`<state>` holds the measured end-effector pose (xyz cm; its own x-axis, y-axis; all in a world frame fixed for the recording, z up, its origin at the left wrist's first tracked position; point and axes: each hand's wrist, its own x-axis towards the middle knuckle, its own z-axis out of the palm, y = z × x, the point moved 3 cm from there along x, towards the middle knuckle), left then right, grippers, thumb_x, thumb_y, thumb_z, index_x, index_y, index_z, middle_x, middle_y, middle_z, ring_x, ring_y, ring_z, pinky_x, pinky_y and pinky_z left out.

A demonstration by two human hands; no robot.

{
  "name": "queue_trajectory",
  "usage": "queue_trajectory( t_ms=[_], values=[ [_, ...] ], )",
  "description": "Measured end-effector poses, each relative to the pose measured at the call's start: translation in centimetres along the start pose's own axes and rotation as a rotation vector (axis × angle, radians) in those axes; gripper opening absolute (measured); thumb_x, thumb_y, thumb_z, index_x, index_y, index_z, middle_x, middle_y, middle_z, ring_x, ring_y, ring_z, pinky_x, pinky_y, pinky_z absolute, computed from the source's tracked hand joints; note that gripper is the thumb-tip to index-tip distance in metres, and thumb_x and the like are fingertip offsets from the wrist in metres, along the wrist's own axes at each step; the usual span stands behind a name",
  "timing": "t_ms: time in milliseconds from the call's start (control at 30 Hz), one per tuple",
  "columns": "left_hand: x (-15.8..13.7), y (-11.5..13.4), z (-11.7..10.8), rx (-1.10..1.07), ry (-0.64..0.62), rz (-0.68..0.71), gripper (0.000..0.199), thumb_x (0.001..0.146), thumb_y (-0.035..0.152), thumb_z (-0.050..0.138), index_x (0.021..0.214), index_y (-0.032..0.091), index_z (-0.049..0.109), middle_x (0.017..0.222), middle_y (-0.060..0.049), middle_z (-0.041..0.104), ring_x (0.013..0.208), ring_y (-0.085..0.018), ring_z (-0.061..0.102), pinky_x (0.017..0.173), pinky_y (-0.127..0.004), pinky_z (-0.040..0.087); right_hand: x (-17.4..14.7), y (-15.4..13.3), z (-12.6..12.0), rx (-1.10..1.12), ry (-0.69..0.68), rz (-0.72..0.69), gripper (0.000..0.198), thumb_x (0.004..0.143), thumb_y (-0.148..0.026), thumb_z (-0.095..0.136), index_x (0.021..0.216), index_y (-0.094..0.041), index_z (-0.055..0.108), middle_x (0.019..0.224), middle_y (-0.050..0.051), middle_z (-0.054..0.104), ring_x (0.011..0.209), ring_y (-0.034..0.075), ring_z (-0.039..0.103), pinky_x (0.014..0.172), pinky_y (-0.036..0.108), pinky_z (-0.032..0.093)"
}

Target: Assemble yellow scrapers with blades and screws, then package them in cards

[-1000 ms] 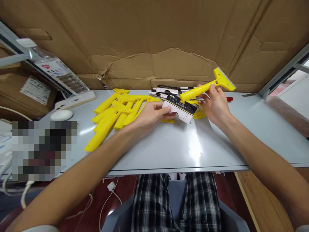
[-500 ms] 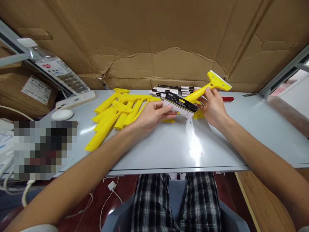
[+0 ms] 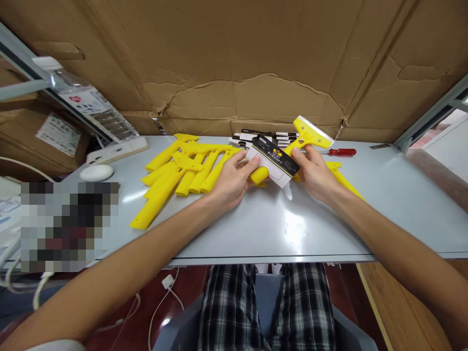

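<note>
My right hand (image 3: 315, 171) is closed around the neck of a yellow scraper (image 3: 312, 135), whose wide head with a pale edge points up and right. A black-and-white packaging card (image 3: 275, 162) lies across the scraper's handle, and the rounded handle end shows on the card's lower left side. With the thumb on its white part, my left hand (image 3: 234, 179) pinches the card; the fingers behind are partly hidden. More yellow scraper handles (image 3: 186, 170) lie piled left of my left hand. Another yellow scraper (image 3: 345, 179) is partly covered by my right wrist.
Black-and-white cards (image 3: 252, 135) are stacked behind my hands. A red-handled screwdriver (image 3: 341, 152) lies to the right, with a small flat metal piece (image 3: 379, 146) beyond. On the left are a power strip (image 3: 120, 150), a white mouse (image 3: 97, 172) and a plastic bottle (image 3: 87, 102). Cardboard (image 3: 234, 58) walls the back.
The scraper has shifted left and slightly down, and its handle end now shows past the card. The card has tilted more. My right hand moved left, leaving more of the screwdriver in view.
</note>
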<state>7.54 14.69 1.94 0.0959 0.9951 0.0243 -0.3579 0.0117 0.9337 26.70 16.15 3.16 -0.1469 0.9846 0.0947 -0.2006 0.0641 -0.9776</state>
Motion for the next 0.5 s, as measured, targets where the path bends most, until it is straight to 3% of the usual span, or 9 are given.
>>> queue_trajectory(
  t_ms=[167, 300, 400, 500],
  values=[
    [-0.4, -0.2, 0.2, 0.025, 0.02, -0.005, 0.047, 0.079, 0.045, 0.091, 0.108, 0.019, 0.066, 0.105, -0.009, 0.078, 0.093, -0.025, 0.077, 0.084, -0.042, 0.066, -0.9, 0.1, 0.8, -0.002, -0.06, 0.104, 0.053, 0.078, -0.064, 0.084, 0.104, -0.023, 0.062, 0.109, 0.004, 0.075, 0.104, 0.02, 0.071, 0.08, 0.032, 0.061],
    [-0.4, -0.4, 0.1, 0.018, 0.05, 0.063, 0.051, 0.077, 0.049, 0.092, 0.107, 0.02, 0.063, 0.111, -0.009, 0.077, 0.097, -0.023, 0.076, 0.087, -0.039, 0.064, -1.7, -0.5, 1.5, 0.105, -0.255, 0.222, 0.061, 0.079, -0.07, 0.081, 0.118, -0.026, 0.064, 0.108, 0.007, 0.075, 0.097, 0.023, 0.073, 0.071, 0.035, 0.063],
    [-0.6, -0.5, 0.0, 0.006, 0.063, 0.082, 0.056, 0.075, 0.046, 0.094, 0.113, 0.023, 0.062, 0.12, -0.009, 0.075, 0.104, -0.023, 0.075, 0.089, -0.037, 0.063, -2.0, -0.4, 1.7, 0.108, -0.214, 0.223, 0.072, 0.068, -0.048, 0.096, 0.128, -0.029, 0.06, 0.117, 0.006, 0.074, 0.091, 0.022, 0.074, 0.067, 0.037, 0.065],
    [-0.7, -0.4, 0.1, -0.012, 0.034, 0.057, 0.076, 0.068, 0.034, 0.099, 0.132, 0.03, 0.057, 0.126, -0.007, 0.073, 0.11, -0.024, 0.075, 0.094, -0.038, 0.062, -1.9, 0.0, 1.7, 0.153, -0.099, 0.196, 0.071, 0.064, -0.027, 0.097, 0.125, -0.026, 0.061, 0.125, 0.006, 0.072, 0.096, 0.021, 0.073, 0.068, 0.035, 0.066]
  ],
)
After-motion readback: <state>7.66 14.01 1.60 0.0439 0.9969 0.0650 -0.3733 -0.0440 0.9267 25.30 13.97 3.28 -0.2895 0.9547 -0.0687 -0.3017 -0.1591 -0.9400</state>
